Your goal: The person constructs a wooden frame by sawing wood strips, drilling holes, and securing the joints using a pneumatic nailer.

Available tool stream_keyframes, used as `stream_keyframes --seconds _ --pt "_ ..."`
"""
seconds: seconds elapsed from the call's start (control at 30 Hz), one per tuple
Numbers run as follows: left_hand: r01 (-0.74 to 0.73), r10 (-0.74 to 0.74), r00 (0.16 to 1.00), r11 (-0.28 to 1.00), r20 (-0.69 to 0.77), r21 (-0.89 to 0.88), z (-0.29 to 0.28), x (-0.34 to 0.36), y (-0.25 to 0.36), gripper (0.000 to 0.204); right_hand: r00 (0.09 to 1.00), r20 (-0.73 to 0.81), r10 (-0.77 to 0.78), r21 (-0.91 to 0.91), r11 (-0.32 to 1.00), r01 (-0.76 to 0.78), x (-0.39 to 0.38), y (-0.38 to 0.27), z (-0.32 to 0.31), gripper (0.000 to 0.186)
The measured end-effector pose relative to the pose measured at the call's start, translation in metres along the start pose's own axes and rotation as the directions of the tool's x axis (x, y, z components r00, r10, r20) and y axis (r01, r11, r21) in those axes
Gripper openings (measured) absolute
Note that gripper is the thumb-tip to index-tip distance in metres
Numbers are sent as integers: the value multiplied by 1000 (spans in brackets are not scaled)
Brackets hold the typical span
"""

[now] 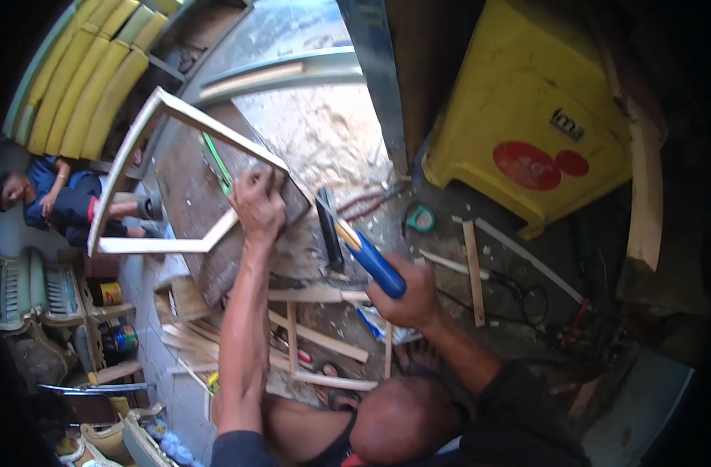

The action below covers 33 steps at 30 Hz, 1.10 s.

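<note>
My left hand (258, 204) is closed around one corner of a light wooden frame (223, 134), which is angular with several sides and tilts up to the left. Beneath the hand lies a dark brown board (188, 175), and a green slim tool (215, 162) shows through the frame's opening. In my right hand (411, 300) is a hammer (375, 265) with a blue and yellow grip. Its black head (330, 231) is just right of the frame's corner, apart from it. Whether a nail is between my left fingers cannot be seen.
Red-handled pliers (368, 204) and a teal tape measure (421, 219) lie beyond the hammer. A yellow plastic stool (519, 101) stands at the far right. Wooden strips (324, 338) are spread around my feet. Another person (56, 194) sits at the left, near stacked yellow pieces (87, 78).
</note>
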<state>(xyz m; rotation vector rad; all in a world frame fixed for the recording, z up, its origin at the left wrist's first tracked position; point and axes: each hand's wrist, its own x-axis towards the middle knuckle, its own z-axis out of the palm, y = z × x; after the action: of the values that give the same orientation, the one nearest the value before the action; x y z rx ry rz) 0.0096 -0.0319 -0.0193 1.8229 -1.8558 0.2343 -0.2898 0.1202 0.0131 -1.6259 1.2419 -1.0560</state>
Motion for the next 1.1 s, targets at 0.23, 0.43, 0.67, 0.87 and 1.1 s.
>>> stream_keyframes --seconds 0.23,0.43,0.67,0.87,1.1 --pt "-96 95 995 995 -36 -21 -3 6 5 21 978 195 -68 -370 919 138 -54 85 -15 34" --pt "-167 215 971 922 104 -349 -98 0 30 18 994 79 77 -590 807 -16 -165 109 -47 53" --pt "-210 324 943 754 73 -622 -199 -38 110 25 864 -141 483 -849 390 -356 -386 148 -88 63" --pt "243 52 956 403 287 -882 -205 -92 101 37 769 23 639 -779 493 -387 -334 131 -34 48" --pt "259 215 919 301 330 -918 -193 -135 89 32 692 104 715 -512 635 -579 -330 69 -43 32"
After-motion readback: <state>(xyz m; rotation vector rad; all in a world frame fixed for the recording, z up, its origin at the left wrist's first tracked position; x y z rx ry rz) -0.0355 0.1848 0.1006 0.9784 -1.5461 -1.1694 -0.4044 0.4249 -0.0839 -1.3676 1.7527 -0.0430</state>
